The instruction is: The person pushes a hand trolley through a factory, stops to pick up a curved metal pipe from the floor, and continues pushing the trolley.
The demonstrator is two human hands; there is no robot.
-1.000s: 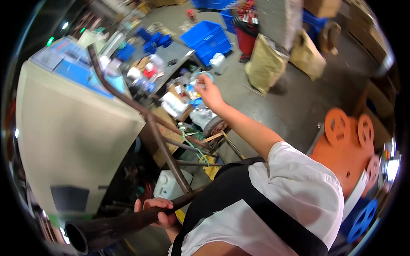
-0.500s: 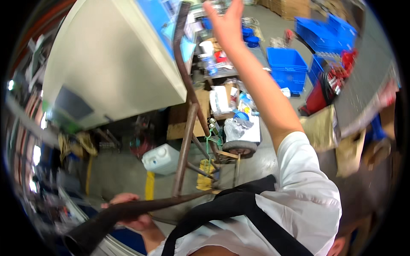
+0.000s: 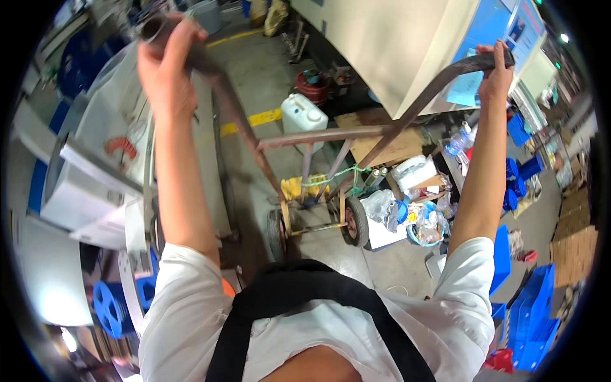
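Observation:
A rusty brown two-wheeled hand truck (image 3: 331,137) stands before me, its bent tube handles reaching up toward both my arms. At the upper left, my left hand (image 3: 170,76) is wrapped round one handle near its open tube end. My right hand (image 3: 495,73) grips the other handle close to its tip at the upper right. Down by the floor are the truck's two black tyres, the right one (image 3: 355,221) and the left one (image 3: 277,234). Green cord (image 3: 337,177) is tied around the lower frame, beside a yellow piece (image 3: 302,188).
A large cream cabinet (image 3: 382,44) stands beyond the truck. Behind the crossbar sits a white jerrycan (image 3: 302,118). Bags and a blue-rimmed bin (image 3: 425,232) crowd the right side, with blue crates (image 3: 531,312) farther right. Pale machinery (image 3: 95,191) lines the left.
My right hand, earlier raised off the truck, now grips the right handle. My left hand and the handles appear higher in view, and the view has swung so the truck stands centred.

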